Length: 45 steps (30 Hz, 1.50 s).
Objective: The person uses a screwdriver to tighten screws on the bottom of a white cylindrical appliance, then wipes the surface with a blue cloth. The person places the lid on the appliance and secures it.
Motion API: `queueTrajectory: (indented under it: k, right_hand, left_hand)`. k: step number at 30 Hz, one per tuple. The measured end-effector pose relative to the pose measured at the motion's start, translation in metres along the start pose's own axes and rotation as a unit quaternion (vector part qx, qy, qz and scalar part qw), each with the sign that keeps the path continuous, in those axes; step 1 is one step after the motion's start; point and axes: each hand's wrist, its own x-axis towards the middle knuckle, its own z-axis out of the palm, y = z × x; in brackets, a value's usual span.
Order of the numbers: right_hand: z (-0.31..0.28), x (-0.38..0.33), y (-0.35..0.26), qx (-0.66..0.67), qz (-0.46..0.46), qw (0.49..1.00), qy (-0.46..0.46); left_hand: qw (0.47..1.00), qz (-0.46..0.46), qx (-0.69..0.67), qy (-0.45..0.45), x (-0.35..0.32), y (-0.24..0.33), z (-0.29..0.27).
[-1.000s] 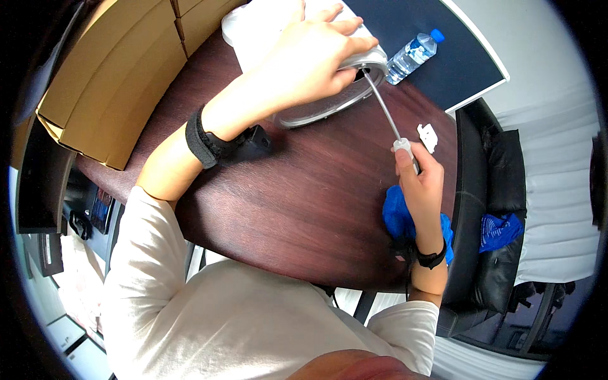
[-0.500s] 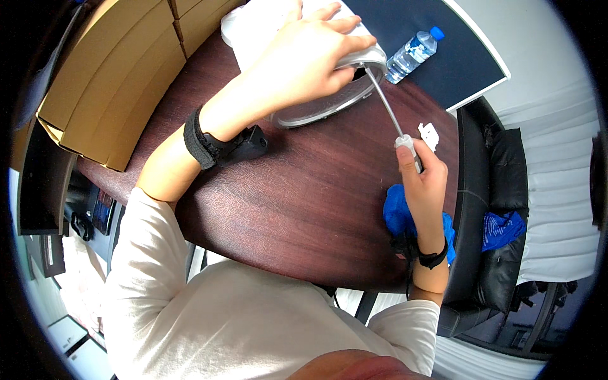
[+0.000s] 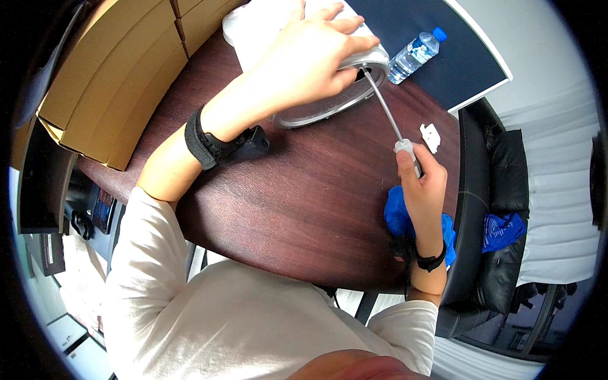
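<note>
My right hand (image 3: 423,176) is closed round the pale handle of a screwdriver (image 3: 384,107). Its metal shaft slants up and left, and the tip meets the silver rim of a white housing (image 3: 258,28). Over the housing's edge lies my left hand (image 3: 316,54), fingers spread across the top and thumb below the rim, gripping it. Beneath the rim shows a rounded clear or silvery part (image 3: 323,114) with a dark opening; my left hand and forearm hide much of the housing. A small white plastic piece (image 3: 430,138) rests on the table beyond my right hand.
A water bottle (image 3: 415,57) with a blue cap lies on a dark, white-edged panel (image 3: 465,57). Large cardboard boxes (image 3: 120,76) line the left side of the brown table (image 3: 278,209). Blue fabric (image 3: 396,212) sits under my right wrist. A black sofa (image 3: 478,171) stands on the right.
Little differs. My right hand and the screwdriver handle have shifted very slightly, with the tip still at the housing's rim. My left hand keeps its place.
</note>
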Motion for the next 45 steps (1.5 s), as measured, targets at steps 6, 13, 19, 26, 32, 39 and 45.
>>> queueTrajectory:
  k: [6, 13, 19, 26, 32, 39, 45]
  right_hand:
    - [0.003, 0.0, 0.003, 0.001, 0.0, 1.0, 0.001]
    - [0.0, 0.001, -0.001, 0.004, 0.004, 1.0, 0.001]
    - [0.0, 0.001, 0.002, 0.022, 0.02, 1.0, -0.004]
    - [-0.01, 0.003, -0.017, -0.017, 0.052, 0.998, -0.026]
    - [-0.023, 0.013, -0.025, 0.117, 0.11, 0.976, -0.15]
    - [0.004, 0.003, 0.0, 0.598, 0.302, 0.664, -0.332]
    - [0.034, -0.012, -0.012, 0.717, 0.285, 0.539, -0.339]
  left_hand:
    - [1.0, 0.004, 0.008, 0.006, 0.0, -0.001, 0.002]
    - [1.0, 0.004, 0.014, 0.005, 0.0, -0.002, 0.002]
    - [1.0, 0.001, 0.007, 0.003, 0.0, -0.001, 0.001]
    - [1.0, 0.003, 0.006, 0.01, 0.0, 0.0, 0.002]
    - [1.0, -0.01, 0.018, 0.02, -0.004, -0.002, 0.003]
    - [1.0, -0.007, 0.014, 0.027, -0.002, -0.006, 0.007]
    - [1.0, 0.006, -0.004, 0.023, -0.001, -0.013, 0.004]
